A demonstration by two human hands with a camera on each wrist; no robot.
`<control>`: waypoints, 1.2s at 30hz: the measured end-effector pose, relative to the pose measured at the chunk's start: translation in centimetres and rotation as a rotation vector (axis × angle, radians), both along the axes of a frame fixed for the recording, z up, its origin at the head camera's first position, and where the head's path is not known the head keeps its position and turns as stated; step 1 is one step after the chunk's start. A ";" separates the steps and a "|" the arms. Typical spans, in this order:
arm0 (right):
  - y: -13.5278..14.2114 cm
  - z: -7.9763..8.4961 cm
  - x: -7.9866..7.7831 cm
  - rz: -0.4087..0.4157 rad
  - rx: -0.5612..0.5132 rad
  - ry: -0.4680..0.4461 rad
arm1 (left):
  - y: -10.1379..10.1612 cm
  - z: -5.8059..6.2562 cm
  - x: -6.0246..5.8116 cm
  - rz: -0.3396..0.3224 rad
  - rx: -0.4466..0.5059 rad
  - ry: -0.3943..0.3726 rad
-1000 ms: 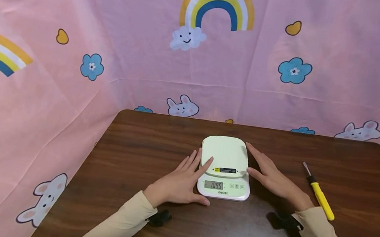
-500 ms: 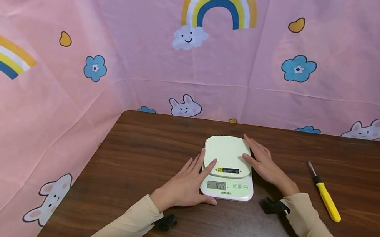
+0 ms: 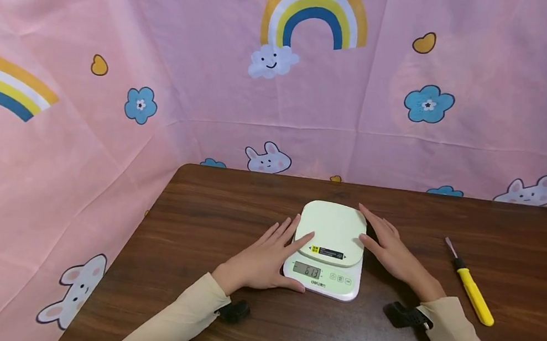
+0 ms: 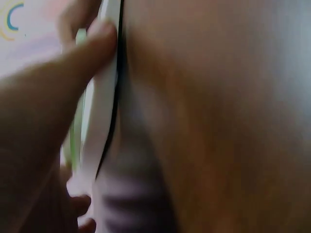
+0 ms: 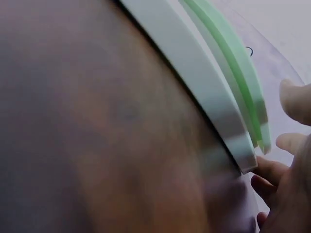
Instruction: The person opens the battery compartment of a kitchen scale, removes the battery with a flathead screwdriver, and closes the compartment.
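Observation:
A pale green and white kitchen scale [image 3: 331, 226] lies on the table, its lit display [image 3: 307, 270] facing me and its body turned slightly askew. Along the scale's left side rests my left hand [image 3: 261, 258], fingers spread and fairly straight. Its index finger reaches over the weighing plate, and in the left wrist view the thumb [image 4: 95, 46] presses the white edge. My right hand [image 3: 396, 258] is at the upper right side, fingers extended. In the right wrist view its fingertips are by the corner of the scale [image 5: 204, 82]; exact contact is hard to tell.
A screwdriver [image 3: 471, 288] with a yellow handle lies to the right of my right hand. The dark brown wooden table [image 3: 220, 198] ends at a far edge against a pink patterned cloth [image 3: 204, 63]. Both wrists carry black straps.
The scale has turned a little clockwise, and its displayed reading has changed. My right thumb has drawn back from over the plate to its right edge. The left hand keeps its place on the side.

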State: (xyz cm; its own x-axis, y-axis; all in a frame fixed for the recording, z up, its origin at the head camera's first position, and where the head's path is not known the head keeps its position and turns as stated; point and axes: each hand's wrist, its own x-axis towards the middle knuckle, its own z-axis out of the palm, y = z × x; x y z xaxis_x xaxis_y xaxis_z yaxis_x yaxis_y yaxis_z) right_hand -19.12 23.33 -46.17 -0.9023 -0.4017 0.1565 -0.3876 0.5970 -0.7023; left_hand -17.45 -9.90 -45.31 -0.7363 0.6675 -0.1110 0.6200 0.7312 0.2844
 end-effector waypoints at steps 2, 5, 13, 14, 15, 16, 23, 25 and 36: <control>0.3 -0.1 0.8 -0.005 0.003 0.015 | -0.5 0.0 -0.8 -0.045 0.006 -0.019; 0.6 -0.1 2.1 -0.012 0.005 0.021 | -1.1 0.2 -1.4 -0.084 0.033 -0.057; 0.5 -0.5 2.1 -0.028 0.020 0.009 | -0.4 -0.1 0.7 -0.067 0.056 -0.144; 0.4 -0.6 1.9 -0.030 0.017 0.010 | -0.2 -0.2 1.0 -0.064 0.052 -0.137; 0.3 -0.7 1.8 -0.031 0.013 0.014 | 0.0 -0.3 1.1 -0.061 0.046 -0.126; 0.3 -0.8 1.7 -0.032 0.008 0.013 | 0.2 -0.4 1.1 -0.061 0.040 -0.109; 0.9 -1.2 3.5 -0.053 -0.027 0.049 | -0.2 -0.4 -0.3 -0.111 0.035 -0.120; 1.2 -1.2 4.3 -0.062 -0.028 0.052 | -0.4 -0.2 -1.0 -0.139 0.048 -0.145; 2.2 -0.9 7.2 -0.076 -0.021 0.052 | -1.9 0.3 -3.9 -0.079 0.090 -0.181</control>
State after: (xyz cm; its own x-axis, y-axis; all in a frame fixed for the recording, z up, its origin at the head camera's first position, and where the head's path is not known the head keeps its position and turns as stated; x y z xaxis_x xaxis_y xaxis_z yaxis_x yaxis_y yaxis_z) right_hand -11.95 25.54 -47.11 -0.9203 -0.3288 0.2120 -0.3785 0.6112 -0.6951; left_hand -21.33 -11.75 -45.01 -0.6547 0.7355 -0.1741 0.6072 0.6490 0.4585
